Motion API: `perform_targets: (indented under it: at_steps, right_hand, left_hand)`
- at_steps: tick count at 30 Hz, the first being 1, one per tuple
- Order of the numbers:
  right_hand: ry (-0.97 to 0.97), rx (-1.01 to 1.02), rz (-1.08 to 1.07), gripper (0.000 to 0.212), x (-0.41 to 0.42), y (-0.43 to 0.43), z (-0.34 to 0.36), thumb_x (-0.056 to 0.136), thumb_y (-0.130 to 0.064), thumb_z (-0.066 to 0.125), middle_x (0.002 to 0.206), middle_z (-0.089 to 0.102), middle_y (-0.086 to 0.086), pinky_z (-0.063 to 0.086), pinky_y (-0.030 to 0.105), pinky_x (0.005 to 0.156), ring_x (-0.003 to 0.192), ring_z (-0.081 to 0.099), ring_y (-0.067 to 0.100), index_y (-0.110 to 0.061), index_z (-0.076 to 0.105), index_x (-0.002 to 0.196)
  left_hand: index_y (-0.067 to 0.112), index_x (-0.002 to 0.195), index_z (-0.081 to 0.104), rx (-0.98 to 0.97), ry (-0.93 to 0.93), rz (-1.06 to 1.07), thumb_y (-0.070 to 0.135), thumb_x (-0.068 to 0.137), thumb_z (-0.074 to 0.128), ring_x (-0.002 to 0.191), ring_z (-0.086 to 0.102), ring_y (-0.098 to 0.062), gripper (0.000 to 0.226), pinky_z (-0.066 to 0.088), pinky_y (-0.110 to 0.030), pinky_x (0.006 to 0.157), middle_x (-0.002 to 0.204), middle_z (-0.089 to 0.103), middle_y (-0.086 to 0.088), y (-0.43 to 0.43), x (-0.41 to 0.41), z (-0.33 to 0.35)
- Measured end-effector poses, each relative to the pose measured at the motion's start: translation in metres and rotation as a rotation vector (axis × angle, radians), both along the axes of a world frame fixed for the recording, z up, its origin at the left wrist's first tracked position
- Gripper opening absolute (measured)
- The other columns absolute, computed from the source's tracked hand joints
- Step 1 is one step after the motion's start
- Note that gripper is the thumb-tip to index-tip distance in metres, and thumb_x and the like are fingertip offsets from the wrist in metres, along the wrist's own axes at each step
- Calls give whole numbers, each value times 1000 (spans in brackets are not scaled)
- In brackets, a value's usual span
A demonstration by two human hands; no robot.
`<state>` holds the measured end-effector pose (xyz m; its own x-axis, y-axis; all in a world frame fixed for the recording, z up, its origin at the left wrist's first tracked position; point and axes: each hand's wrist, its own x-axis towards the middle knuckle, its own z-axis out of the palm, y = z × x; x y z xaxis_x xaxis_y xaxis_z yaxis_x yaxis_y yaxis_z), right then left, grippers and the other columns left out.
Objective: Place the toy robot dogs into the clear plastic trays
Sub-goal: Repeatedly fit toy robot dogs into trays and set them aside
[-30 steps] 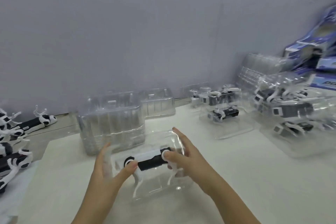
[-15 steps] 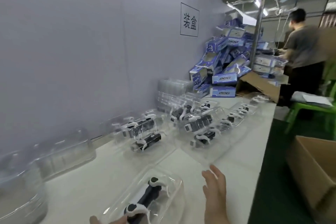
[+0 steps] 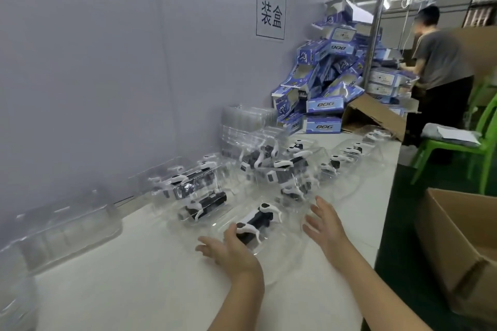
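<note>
A black-and-white toy robot dog [image 3: 255,223] lies in a clear plastic tray [image 3: 285,247] on the white table. My left hand [image 3: 228,247] rests with straight fingers against the near end of the dog and tray. My right hand [image 3: 325,223] hovers open at the tray's right side, fingers spread, holding nothing. Further along the table stand several filled trays, one [image 3: 204,196] just behind and a cluster [image 3: 290,169] beyond it.
Empty clear trays [image 3: 67,234] are stacked at the left against the grey wall. Blue DOG boxes [image 3: 325,80] are piled at the far end. A person [image 3: 441,70] stands there. An open cardboard box [image 3: 462,244] sits on the floor right of the table; a green chair [image 3: 468,142] stands behind it.
The view swung right along the table. The tray with the dog has moved forward toward the filled trays; both hands went from holding the dog in the tray to open, flat contact beside it.
</note>
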<state>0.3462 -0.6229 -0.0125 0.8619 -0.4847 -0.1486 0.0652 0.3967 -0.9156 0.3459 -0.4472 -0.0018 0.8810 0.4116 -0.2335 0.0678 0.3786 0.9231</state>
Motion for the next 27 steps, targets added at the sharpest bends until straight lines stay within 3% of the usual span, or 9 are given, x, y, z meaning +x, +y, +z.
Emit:
perform_targets:
  at_steps: [6,11,14,16,19,22,25,27]
  right_hand:
    - [-2,-8,-24,42,28,-18,-2,98,-40,52,137,47,-1,51,37,82,126,48,27,-29,45,138]
    - [-5,19,-56,41,40,-29,-9,97,-41,55,128,54,-5,51,38,83,120,51,24,-32,48,136]
    - [-12,28,-74,40,42,-31,-14,98,-38,55,128,54,-4,51,39,84,120,51,25,-31,49,137]
    - [-28,-8,-93,45,42,-28,-14,99,-32,54,133,52,-2,50,35,81,122,50,26,-29,43,143]
    - [-30,-96,-89,55,42,-25,-16,100,-22,53,140,46,-2,46,34,91,126,48,25,-25,31,151]
    - [9,-290,-88,60,42,-25,-18,100,-15,51,135,46,0,40,26,93,112,50,17,-23,26,154]
    - [82,-419,-133,58,43,-31,-26,97,-21,55,139,46,2,33,35,107,125,48,22,-24,34,151]
    - [153,-471,-170,55,39,-38,-32,95,-21,56,133,49,2,33,36,104,119,48,22,-22,41,148]
  left_hand:
    - [9,155,-4,-25,-22,51,20,95,58,151,1,-26,87,6,-38,118,163,-13,-11,-26,34,2]
    - [18,155,-10,-80,-22,49,23,95,59,151,-1,-26,91,3,-41,122,162,-15,-8,-42,44,1]
    - [16,156,3,-111,-7,52,21,95,59,151,2,-20,83,7,-35,119,164,-8,-8,-36,38,1]
    - [16,154,19,-182,16,79,19,95,58,146,20,-20,71,20,-31,112,163,10,-8,-27,31,1]
    - [20,147,36,-255,65,132,19,96,52,123,41,-17,53,30,-29,98,151,36,-4,-1,10,6]
    - [24,143,39,-207,102,135,21,97,49,124,38,-17,47,27,-32,97,150,35,-2,42,-14,20]
    - [27,134,41,-118,85,122,14,95,52,131,36,-19,43,26,-33,96,149,33,-1,100,-28,40]
    - [31,120,45,-15,-24,151,11,94,52,125,39,-15,33,27,-31,94,143,37,3,147,-42,56]
